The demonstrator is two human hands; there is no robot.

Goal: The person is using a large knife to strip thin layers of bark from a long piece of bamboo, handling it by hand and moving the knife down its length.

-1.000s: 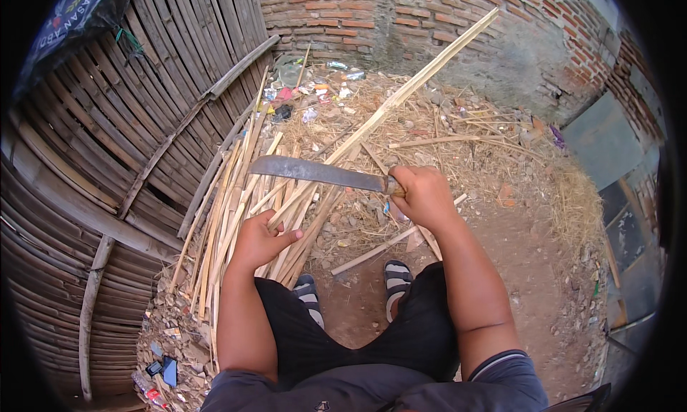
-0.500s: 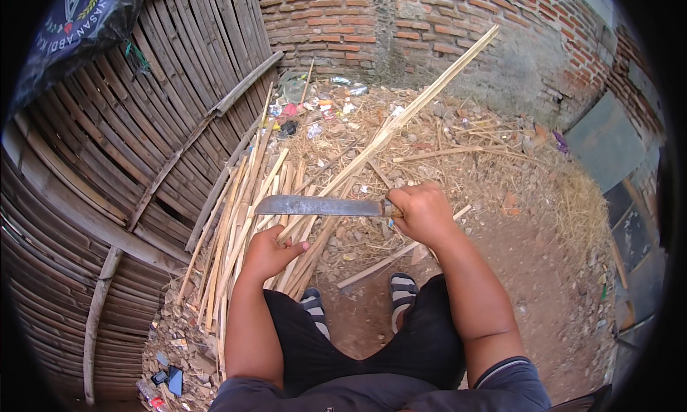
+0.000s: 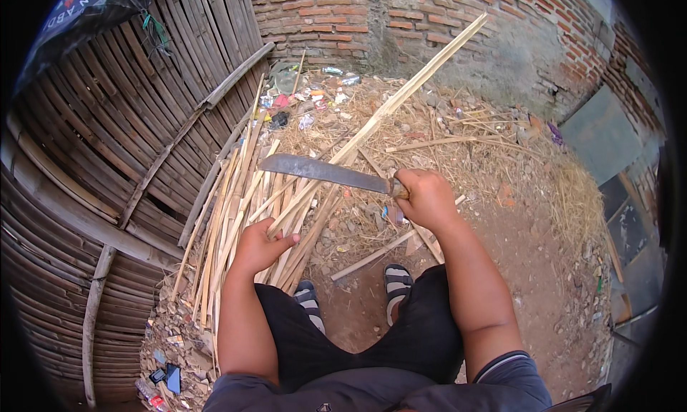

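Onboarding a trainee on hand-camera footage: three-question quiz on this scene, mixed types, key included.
1. Open: which hand holds the machete?
2. True or false: the left hand holds the lower end of a long pale strip.
3. Multiple choice: the machete's free end points toward the picture's (a) left side, (b) right side, (c) bottom edge.

Key
1. The right hand.
2. True; the strip slants up and to the right from that hand.
3. (a).
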